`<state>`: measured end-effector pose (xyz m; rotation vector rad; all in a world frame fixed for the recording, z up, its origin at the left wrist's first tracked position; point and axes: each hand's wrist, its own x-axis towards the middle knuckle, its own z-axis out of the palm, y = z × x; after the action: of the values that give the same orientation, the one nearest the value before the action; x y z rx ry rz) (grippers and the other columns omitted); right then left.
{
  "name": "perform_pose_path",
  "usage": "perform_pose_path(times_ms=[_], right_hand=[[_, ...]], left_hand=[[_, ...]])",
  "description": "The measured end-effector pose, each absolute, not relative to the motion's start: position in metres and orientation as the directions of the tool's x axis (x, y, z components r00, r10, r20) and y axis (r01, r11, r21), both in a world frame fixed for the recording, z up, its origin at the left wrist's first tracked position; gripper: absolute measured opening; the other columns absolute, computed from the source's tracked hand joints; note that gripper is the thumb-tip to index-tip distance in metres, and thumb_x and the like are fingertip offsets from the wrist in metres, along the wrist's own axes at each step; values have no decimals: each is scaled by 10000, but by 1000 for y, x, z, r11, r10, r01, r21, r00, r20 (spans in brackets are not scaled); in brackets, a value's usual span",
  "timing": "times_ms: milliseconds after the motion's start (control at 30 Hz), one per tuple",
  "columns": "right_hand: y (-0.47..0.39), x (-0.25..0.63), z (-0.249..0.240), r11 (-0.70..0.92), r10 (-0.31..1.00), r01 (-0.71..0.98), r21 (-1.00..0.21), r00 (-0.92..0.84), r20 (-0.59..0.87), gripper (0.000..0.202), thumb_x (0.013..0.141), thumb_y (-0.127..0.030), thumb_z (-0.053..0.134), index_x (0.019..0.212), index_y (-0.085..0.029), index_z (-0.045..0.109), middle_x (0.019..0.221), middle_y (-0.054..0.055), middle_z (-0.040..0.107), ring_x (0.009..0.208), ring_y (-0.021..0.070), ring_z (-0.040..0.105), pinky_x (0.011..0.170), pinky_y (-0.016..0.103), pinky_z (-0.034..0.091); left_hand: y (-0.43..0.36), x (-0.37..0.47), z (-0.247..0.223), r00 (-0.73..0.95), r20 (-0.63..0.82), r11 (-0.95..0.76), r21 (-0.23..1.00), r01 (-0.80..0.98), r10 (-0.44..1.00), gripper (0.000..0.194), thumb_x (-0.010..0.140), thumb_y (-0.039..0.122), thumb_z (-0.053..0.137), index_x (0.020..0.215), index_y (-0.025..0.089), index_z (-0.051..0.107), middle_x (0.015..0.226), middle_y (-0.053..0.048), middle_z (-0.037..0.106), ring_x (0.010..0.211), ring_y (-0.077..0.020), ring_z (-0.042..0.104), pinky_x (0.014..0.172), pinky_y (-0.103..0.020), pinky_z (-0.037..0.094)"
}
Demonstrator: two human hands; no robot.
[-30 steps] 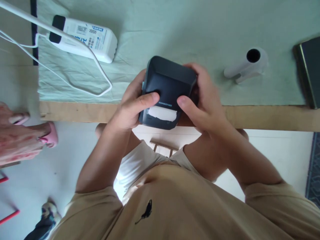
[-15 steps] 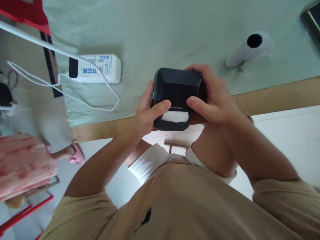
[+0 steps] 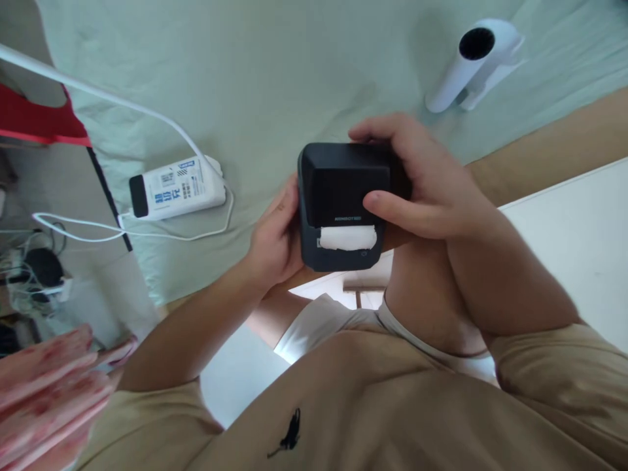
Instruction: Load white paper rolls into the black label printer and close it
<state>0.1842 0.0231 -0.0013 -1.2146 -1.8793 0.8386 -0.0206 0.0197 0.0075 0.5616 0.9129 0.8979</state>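
A black label printer point(image 3: 345, 190) is held up over the front edge of the table, a strip of white paper point(image 3: 348, 237) showing at its slot. My right hand point(image 3: 424, 176) grips its right side, thumb on the top face and fingers round the far edge. Against the left side presses my left hand point(image 3: 277, 239), its thumb along the edge; its other fingers are partly hidden by the printer.
On the green cloth point(image 3: 294, 72) at left lies a white power bank point(image 3: 179, 188) with a white cable point(image 3: 147, 111) across it. A white cylinder with a dark round end point(image 3: 461, 69) lies at far right. Pink patterned fabric point(image 3: 49, 386) shows at lower left.
My left thumb has come off the printer's top face to its side edge. My right hand keeps its grip. The view has turned and shifted, so the table things appear displaced.
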Motion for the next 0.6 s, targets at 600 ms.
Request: perform_pose_path(times_ms=[600], right_hand=[[15, 183, -6, 545, 760, 592, -594, -50, 648, 506, 714, -689, 782, 1077, -345, 708, 751, 32, 601, 734, 247, 644, 713, 472, 605]], left_hand=[[23, -25, 4, 313, -380, 491, 714, -499, 871, 324, 1053, 234, 457, 923, 225, 754, 936, 1, 764, 1098, -191, 733, 1057, -329, 571]])
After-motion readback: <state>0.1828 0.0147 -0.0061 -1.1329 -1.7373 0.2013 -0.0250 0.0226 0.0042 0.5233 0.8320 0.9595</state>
